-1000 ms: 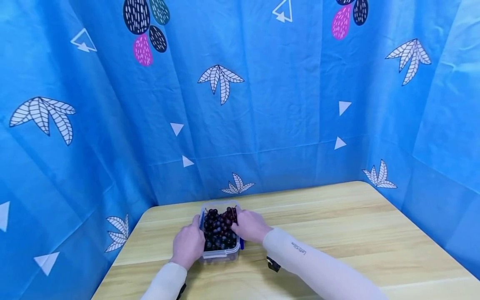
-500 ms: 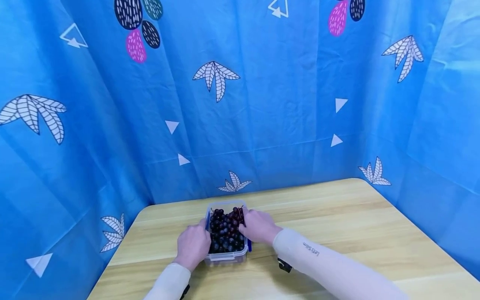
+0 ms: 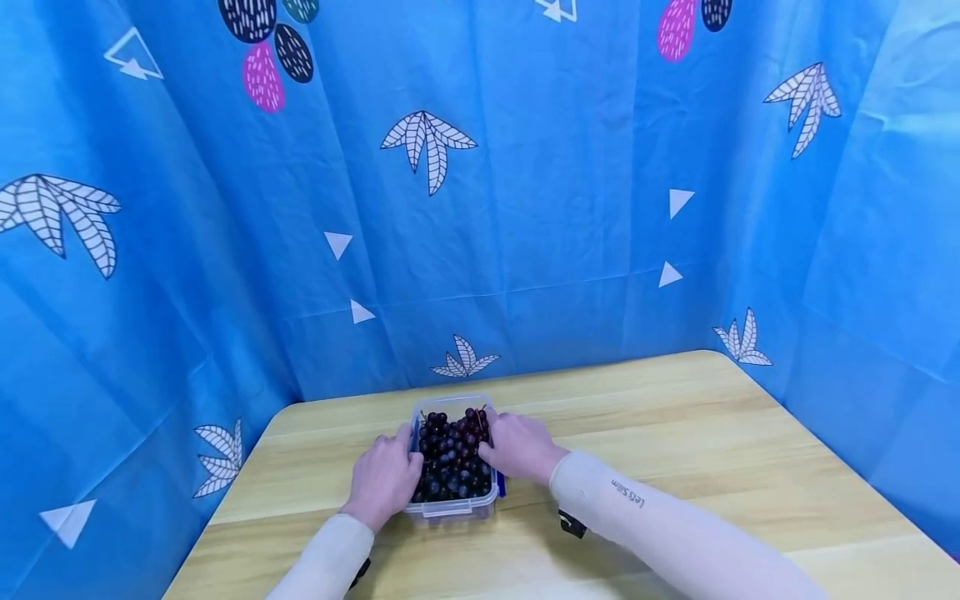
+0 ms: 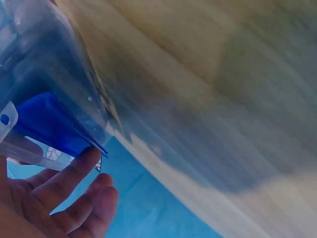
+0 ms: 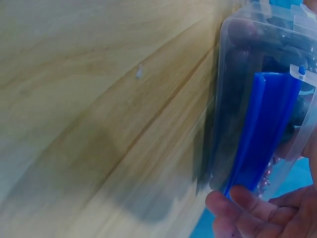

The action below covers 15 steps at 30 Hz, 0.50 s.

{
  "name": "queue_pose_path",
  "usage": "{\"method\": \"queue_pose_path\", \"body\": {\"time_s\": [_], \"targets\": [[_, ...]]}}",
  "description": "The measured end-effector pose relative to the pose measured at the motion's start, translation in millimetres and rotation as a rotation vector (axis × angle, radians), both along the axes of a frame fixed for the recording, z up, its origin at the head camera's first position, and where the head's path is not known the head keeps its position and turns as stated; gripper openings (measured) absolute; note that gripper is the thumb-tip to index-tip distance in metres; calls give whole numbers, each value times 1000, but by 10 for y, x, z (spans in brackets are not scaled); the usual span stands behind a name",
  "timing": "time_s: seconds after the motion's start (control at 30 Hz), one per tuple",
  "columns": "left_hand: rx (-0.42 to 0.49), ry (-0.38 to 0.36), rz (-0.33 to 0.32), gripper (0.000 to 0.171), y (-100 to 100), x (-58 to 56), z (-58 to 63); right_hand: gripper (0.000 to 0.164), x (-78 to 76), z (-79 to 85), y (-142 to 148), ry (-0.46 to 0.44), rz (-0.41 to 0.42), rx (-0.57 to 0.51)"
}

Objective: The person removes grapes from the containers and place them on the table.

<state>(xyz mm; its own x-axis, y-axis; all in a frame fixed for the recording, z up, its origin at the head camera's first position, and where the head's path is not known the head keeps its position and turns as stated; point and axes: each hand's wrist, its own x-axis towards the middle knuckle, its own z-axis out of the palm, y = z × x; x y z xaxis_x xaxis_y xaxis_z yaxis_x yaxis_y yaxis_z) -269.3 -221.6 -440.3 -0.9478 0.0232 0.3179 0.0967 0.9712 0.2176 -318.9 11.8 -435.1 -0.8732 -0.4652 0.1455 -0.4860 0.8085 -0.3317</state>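
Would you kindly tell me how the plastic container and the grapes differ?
The plastic container is clear with blue side latches, while the grapes are dark purple to nearly black. The plastic container is one open-topped box; the grapes are many small round pieces heaped inside it. Both are between the left hand and the right hand.
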Motion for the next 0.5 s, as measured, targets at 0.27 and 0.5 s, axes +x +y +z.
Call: {"method": "queue_pose_path", "body": {"time_s": [0.27, 0.5], "targets": [[17, -34, -35, 30, 22, -87, 40, 75, -29, 11, 54, -12, 8, -3], [48, -93, -13, 27, 48, -159, 68, 76, -43, 30, 88, -32, 20, 5]]}}
